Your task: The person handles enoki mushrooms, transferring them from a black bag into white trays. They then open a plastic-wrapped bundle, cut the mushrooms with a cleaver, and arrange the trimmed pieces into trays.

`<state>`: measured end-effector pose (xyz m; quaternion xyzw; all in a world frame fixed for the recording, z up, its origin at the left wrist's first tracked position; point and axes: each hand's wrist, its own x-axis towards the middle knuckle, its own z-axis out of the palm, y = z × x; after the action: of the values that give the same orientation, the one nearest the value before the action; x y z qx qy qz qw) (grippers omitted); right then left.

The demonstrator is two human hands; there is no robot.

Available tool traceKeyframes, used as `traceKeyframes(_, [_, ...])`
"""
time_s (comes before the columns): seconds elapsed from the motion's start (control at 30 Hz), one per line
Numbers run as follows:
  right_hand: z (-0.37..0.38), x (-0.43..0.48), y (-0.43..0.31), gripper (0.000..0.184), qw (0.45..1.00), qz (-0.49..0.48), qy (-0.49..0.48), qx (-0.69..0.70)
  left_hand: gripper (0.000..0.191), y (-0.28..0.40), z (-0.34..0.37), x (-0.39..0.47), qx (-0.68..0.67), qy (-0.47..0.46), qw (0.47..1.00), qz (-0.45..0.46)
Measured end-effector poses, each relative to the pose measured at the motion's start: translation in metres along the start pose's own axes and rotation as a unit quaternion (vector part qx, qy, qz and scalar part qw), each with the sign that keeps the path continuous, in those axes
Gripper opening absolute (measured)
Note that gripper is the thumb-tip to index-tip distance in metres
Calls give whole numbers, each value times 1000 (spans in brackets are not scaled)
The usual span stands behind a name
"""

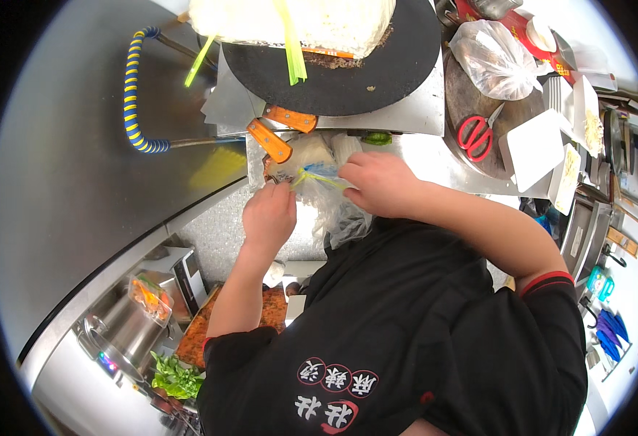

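A clear plastic bag [346,210] lies at the counter's front edge, its neck ringed by a thin yellow-green tie [319,177]. My left hand [270,210] pinches one end of the tie at the bag's left side. Across the neck, my right hand [376,182] has its fingers curled at the tie's other end. Just beyond the bag are two wooden-handled metal scrapers [270,140], their handles towards me. Part of the bag's contents is hidden by creased plastic.
A round black griddle [340,90] bears a large pale bag [297,24] with yellow-green strips. To the right, red-handled scissors [477,136] and a knotted plastic bag [493,60] rest on a round wooden board [457,98], beside white trays [534,147]. A blue-yellow wrapped handle [131,92] stands left.
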<state>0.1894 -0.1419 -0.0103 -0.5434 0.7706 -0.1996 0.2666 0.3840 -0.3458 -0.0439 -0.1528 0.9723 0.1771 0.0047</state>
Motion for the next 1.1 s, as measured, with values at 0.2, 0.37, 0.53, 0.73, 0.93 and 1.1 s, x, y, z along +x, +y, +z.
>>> traceKeyframes(0.2, [31, 32, -2, 18, 994, 41, -91, -49, 9, 10, 12, -15, -334, -17, 935, -116])
traceKeyframes(0.37, [25, 31, -5, 18, 995, 46, -77, -42, 12, 15, 27, -18, -492, -32, 846, -201])
traceKeyframes(0.53, [35, 41, -9, 18, 996, 9, -80, -32, 10, 13, 40, -24, -566, -29, 790, -231])
traceKeyframes(0.73, [42, 47, 4, 13, 999, 9, 8, -40, 7, -2, 42, -26, -676, -21, 657, -333])
traceKeyframes(0.93, [32, 47, -4, 13, 1000, 11, 5, -24, 10, -12, 34, -16, -726, -20, 562, -396])
traceKeyframes(1.1, [29, 47, -5, 17, 999, 16, -30, 4, 12, -14, 32, -12, -728, -27, 550, -407])
